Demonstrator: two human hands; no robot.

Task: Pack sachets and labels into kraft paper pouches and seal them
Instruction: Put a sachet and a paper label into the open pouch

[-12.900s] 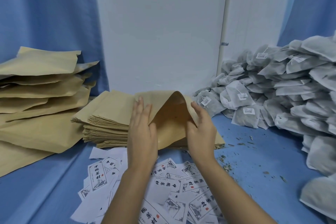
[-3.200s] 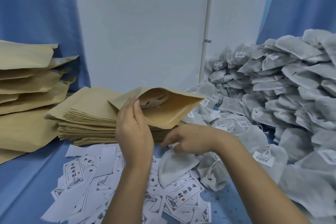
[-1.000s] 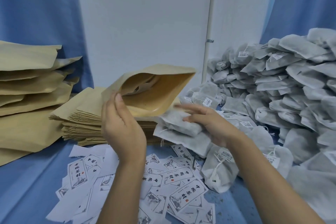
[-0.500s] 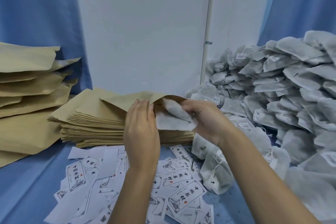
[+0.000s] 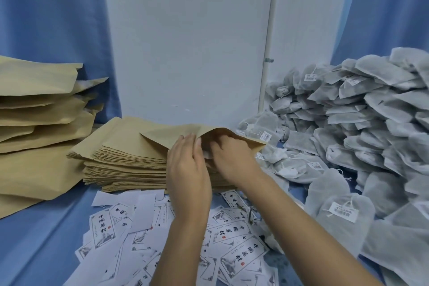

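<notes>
A kraft paper pouch (image 5: 176,133) lies on top of the stack of flat pouches (image 5: 125,160), its mouth facing me. My left hand (image 5: 186,165) pinches the pouch's upper lip and holds the mouth up. My right hand (image 5: 232,160) has its fingers curled inside the mouth, pushing a white sachet (image 5: 207,155) in; only a sliver of the sachet shows between my hands. Printed paper labels (image 5: 241,255) lie scattered on the blue table in front of me.
A big heap of grey-white sachets (image 5: 362,137) fills the right side. Filled kraft pouches (image 5: 39,109) are piled at the left. A white wall panel (image 5: 190,42) and blue curtains stand behind.
The sachets that stuck out of the pouch mouth half a second ago have gone almost wholly inside. My right hand has pushed further into the pouch, and the pouch has dropped flatter onto the stack.
</notes>
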